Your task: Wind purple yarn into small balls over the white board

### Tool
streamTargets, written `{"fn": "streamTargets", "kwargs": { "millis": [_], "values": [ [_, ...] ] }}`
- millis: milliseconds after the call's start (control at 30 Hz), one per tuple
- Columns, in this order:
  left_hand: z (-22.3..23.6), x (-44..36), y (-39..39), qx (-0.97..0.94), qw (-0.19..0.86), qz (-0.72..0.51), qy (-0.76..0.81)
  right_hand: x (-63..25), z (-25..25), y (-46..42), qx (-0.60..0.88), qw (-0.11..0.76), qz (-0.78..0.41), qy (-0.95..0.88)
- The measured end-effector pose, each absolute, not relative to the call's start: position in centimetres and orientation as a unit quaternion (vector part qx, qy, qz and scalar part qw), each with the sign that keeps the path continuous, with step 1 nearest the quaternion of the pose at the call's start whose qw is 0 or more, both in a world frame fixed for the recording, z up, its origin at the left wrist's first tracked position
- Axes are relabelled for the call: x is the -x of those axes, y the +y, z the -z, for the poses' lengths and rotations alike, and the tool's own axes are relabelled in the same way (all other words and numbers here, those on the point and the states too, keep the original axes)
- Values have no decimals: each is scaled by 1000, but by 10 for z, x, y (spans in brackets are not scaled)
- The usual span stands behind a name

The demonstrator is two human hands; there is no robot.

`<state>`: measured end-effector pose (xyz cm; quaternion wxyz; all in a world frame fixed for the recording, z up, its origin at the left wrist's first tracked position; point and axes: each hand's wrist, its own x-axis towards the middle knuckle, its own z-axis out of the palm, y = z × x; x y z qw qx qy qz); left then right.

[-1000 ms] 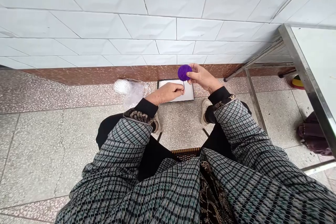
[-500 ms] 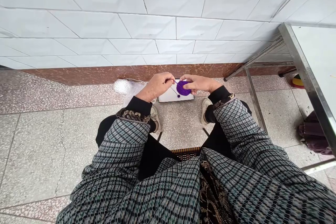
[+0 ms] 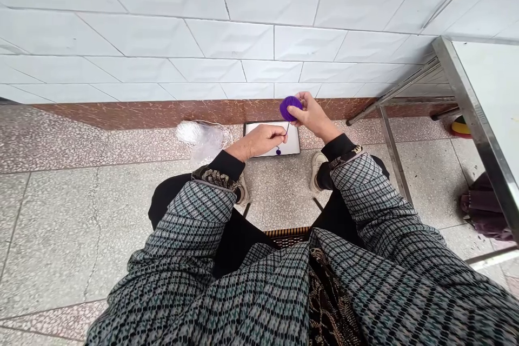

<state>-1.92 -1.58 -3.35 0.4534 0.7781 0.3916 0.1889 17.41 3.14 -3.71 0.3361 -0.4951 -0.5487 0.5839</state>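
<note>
A purple ball of yarn (image 3: 290, 108) is gripped in my right hand (image 3: 311, 114), thumb across its front. From the ball a short purple strand (image 3: 287, 128) runs down to my left hand (image 3: 264, 140), whose fingertips pinch it. Beneath both hands lies a shallow white box (image 3: 292, 145) with a dark rim, on the floor against the wall. A small purple tuft of yarn (image 3: 278, 152) rests in the box near its front edge. My left hand covers part of the box.
To the left, a clear plastic bag (image 3: 206, 140) and a bundle of white string (image 3: 188, 132) lie on the floor. A metal-framed table (image 3: 466, 86) stands at the right. Beyond its legs are a dark purple cloth (image 3: 486, 205) and a yellow-red object (image 3: 461, 127).
My right hand has lifted the yarn ball up and turned it. My left hand has moved right and slightly down with the strand, now below the ball rather than beside it.
</note>
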Motion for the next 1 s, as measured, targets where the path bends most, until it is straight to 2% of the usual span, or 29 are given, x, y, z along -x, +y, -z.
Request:
{"fn": "streamTargets", "kwargs": {
  "millis": [200,300,400,467,567,667,767,900,1000],
  "values": [
    [30,29,-14,-781,403,-212,428,-175,41,28,535,194,-556,-606],
    [31,38,-9,-773,364,-246,457,-178,35,26,507,119,-592,-615],
    [31,44,-4,-765,354,-255,473,-181,26,23,440,92,-657,-606],
    [34,45,-2,-756,351,-258,489,-183,21,21,382,118,-704,-588],
    [39,40,-1,-741,366,-259,500,-183,16,21,328,216,-739,-548],
    [42,31,-6,-749,407,-235,467,-180,16,23,344,324,-718,-511],
    [40,24,-12,-773,436,-190,420,-174,23,28,395,391,-677,-483],
    [36,22,-17,-799,431,-162,386,-167,40,31,489,383,-609,-493],
    [33,28,-15,-801,421,-167,392,-169,46,31,557,280,-545,-560]
  ]
}}
